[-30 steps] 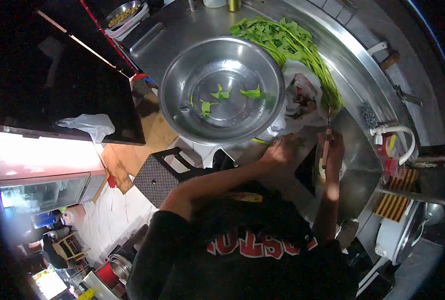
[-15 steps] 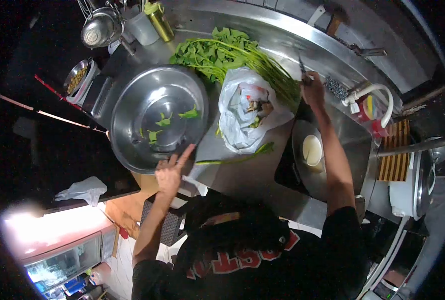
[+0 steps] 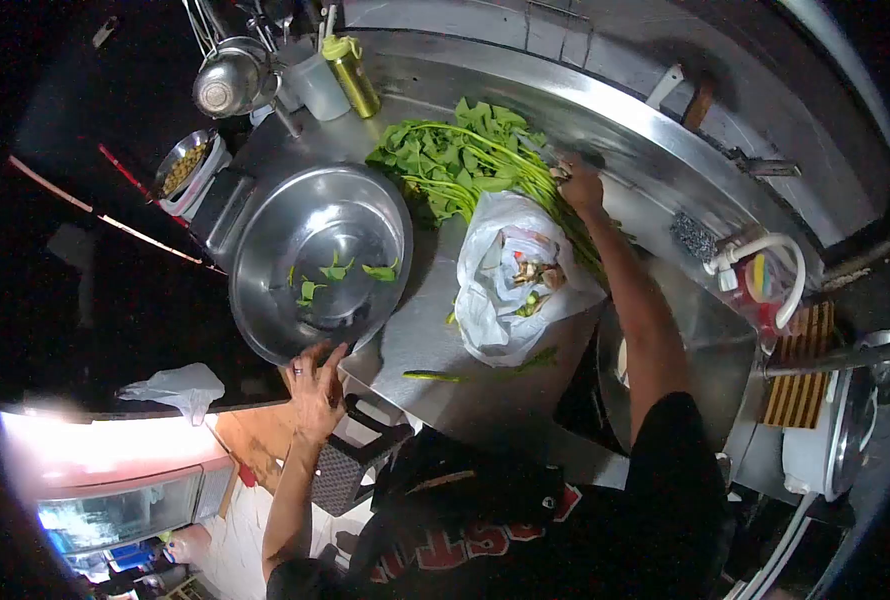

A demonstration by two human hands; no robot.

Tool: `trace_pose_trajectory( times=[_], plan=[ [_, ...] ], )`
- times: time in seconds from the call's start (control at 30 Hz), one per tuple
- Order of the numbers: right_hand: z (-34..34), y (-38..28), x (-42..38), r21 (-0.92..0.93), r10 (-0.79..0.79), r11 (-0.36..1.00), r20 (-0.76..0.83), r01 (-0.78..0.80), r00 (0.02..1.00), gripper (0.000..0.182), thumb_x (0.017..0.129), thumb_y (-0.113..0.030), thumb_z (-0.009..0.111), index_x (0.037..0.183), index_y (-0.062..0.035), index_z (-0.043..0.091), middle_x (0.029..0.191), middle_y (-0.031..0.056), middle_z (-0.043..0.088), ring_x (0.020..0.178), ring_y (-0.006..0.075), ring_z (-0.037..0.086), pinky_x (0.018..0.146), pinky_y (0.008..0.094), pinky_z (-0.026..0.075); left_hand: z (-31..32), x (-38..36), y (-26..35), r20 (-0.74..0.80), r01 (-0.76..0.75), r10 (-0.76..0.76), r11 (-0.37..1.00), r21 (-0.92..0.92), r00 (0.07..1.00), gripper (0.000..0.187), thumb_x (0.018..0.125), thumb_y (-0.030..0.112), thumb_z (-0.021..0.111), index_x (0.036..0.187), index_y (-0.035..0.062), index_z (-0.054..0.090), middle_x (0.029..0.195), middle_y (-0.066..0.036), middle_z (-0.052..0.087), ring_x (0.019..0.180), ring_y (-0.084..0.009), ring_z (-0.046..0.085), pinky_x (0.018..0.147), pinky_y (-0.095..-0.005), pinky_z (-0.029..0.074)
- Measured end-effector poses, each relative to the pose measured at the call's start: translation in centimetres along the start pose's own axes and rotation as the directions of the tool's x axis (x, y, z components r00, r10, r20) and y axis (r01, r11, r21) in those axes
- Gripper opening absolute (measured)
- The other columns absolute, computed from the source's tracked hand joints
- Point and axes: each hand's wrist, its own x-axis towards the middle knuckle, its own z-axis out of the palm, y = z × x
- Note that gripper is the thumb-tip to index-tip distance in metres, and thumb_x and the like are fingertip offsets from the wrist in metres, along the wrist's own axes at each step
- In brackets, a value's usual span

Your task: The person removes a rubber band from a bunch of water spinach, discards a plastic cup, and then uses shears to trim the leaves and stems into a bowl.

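Gripping a knife (image 3: 536,150), the right hand (image 3: 577,185) is positioned at the stems of a bunch of leafy greens (image 3: 440,165). Its fingers are curled; the knife handle is mostly hidden, and the blade lies over the greens. The left hand (image 3: 315,395) has its fingers spread at the near rim of the large steel bowl (image 3: 320,208); contact between fingertips and rim cannot be confirmed. One finger carries a ring.

The bowl is located on the left part of the worktop (image 3: 425,335) and contains several loose leaf pieces (image 3: 335,268). The greens lie behind and to the right of it, leaves toward the bowl, stems directed right. In front of the stems, a white plastic bag (image 3: 485,305) stands with its mouth up, holding mixed scraps. A cut stem (image 3: 432,376) lies on the worktop, near side of the bag.

Peripheral items: a yellow-green bottle (image 3: 353,82) beside a translucent container (image 3: 318,90) at the rear left; a small bowl (image 3: 182,172) of brownish pieces at far left; a dark scourer (image 3: 693,235) and a white faucet (image 3: 795,270) at right.
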Motion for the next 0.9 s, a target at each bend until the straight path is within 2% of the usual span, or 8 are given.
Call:
trace_pose_trajectory(
  times=[0.17, 0.23, 0.3, 0.43, 0.6, 0.7, 0.83, 0.9],
  plan=[
    [-3.0, -0.8, 3.2, 0.204, 0.004, 0.979, -0.135, 0.024, 0.991, 0.045, 0.067, -0.016, 0.07, 0.107, -0.0121, 0.05, 0.084, 0.0112, 0.064, 0.071, 0.029, 0.062, 0.06, 0.0403, 0.048, -1.3, 1.1, 0.9, -0.195, 0.062, -0.087, 0.99, -0.129, 0.977, 0.058, 0.065, -0.009, 0.055, 0.12, 0.011, 0.05, 0.119, -0.014, 0.046, 0.107, -0.0324, 0.045, 0.089, -0.0433, 0.035],
    [-7.5, -3.9, 4.2, 0.58, 0.012, 0.805, -0.223, 0.122, 0.975, 0.049, 0.066, -0.013, 0.074, 0.108, -0.011, 0.048, 0.082, 0.008, 0.063, 0.066, 0.0199, 0.06, 0.055, 0.0336, 0.046, -2.2, 2.7, 2.3, -0.204, 0.114, -0.143, 0.983, -0.146, 0.968, 0.054, 0.069, -0.01, 0.052, 0.119, 0.0092, 0.05, 0.12, -0.015, 0.046, 0.109, -0.0335, 0.044, 0.092, -0.0414, 0.035],
    [-12.8, -8.9, 3.3, 0.821, 0.198, 0.546, 0.068, -0.167, 0.978, 0.055, 0.067, -0.009, 0.076, 0.112, -0.0047, 0.046, 0.083, 0.0072, 0.063, 0.069, 0.0128, 0.056, 0.061, 0.025, 0.044, -2.5, 4.6, 3.3, -0.274, 0.072, -0.184, 0.926, -0.371, 0.944, 0.048, 0.073, -0.008, 0.052, 0.118, 0.0075, 0.05, 0.12, -0.015, 0.047, 0.111, -0.034, 0.045, 0.096, -0.0392, 0.034],
    [-16.4, -14.7, -0.9, 0.945, 0.139, 0.319, 0.031, -0.074, 0.99, 0.06, 0.068, -0.014, 0.076, 0.116, -0.0005, 0.041, 0.086, 0.0085, 0.063, 0.071, 0.012, 0.056, 0.062, 0.0244, 0.044, -1.9, 10.6, 6.3, -0.259, -0.003, -0.234, 0.737, -0.675, 0.937, 0.035, 0.08, -0.001, 0.053, 0.115, 0.0046, 0.054, 0.111, -0.015, 0.056, 0.107, -0.0285, 0.051, 0.096, -0.0354, 0.035],
    [-14.7, -20.0, -8.9, 0.881, 0.152, 0.471, -0.029, -0.047, 0.988, 0.057, 0.07, -0.01, 0.073, 0.115, -0.0026, 0.039, 0.093, 0.0097, 0.062, 0.079, 0.0136, 0.058, 0.067, 0.0229, 0.046, -0.6, 21.6, 10.9, 0.347, 0.346, 0.007, -0.066, -0.936, 0.938, 0.037, 0.093, 0.029, 0.047, 0.12, 0.0035, 0.052, 0.111, -0.008, 0.059, 0.102, -0.0198, 0.054, 0.089, -0.0333, 0.041],
    [-11.7, -21.0, -12.4, 0.991, 0.114, 0.124, 0.034, -0.048, 0.993, 0.05, 0.073, -0.006, 0.07, 0.113, -0.0072, 0.04, 0.095, 0.0094, 0.062, 0.076, 0.0132, 0.058, 0.065, 0.0231, 0.047, 1.3, 27.6, 11.7, 0.397, 0.515, 0.328, -0.559, -0.65, 0.857, 0.035, 0.094, 0.03, 0.043, 0.116, 0.0037, 0.052, 0.1, -0.007, 0.06, 0.097, -0.0204, 0.056, 0.084, -0.0357, 0.046],
    [-11.9, -21.1, -14.0, 0.944, 0.185, 0.308, 0.064, -0.12, 0.981, 0.042, 0.078, -0.001, 0.063, 0.111, -0.0106, 0.039, 0.105, 0.0117, 0.06, 0.079, 0.0151, 0.061, 0.055, 0.0233, 0.049, -1.6, 28.9, 11.6, 0.318, 0.324, 0.095, -0.463, -0.825, 0.943, 0.033, 0.096, 0.026, 0.036, 0.114, 0.0018, 0.051, 0.078, -0.003, 0.054, 0.073, -0.0148, 0.056, 0.065, -0.0261, 0.049],
    [-10.0, -18.1, -13.4, 0.965, 0.246, 0.25, 0.016, -0.079, 0.969, 0.041, 0.08, -0.001, 0.061, 0.112, -0.0108, 0.037, 0.106, 0.0121, 0.06, 0.083, 0.0177, 0.062, 0.054, 0.0252, 0.052, 0.7, 29.4, 8.0, 0.391, 0.396, 0.109, -0.027, -0.918, 0.914, 0.028, 0.095, 0.017, 0.039, 0.119, 0.0039, 0.046, 0.069, 0.001, 0.05, 0.047, -0.0079, 0.038, 0.037, -0.0244, 0.027]
  ],
)
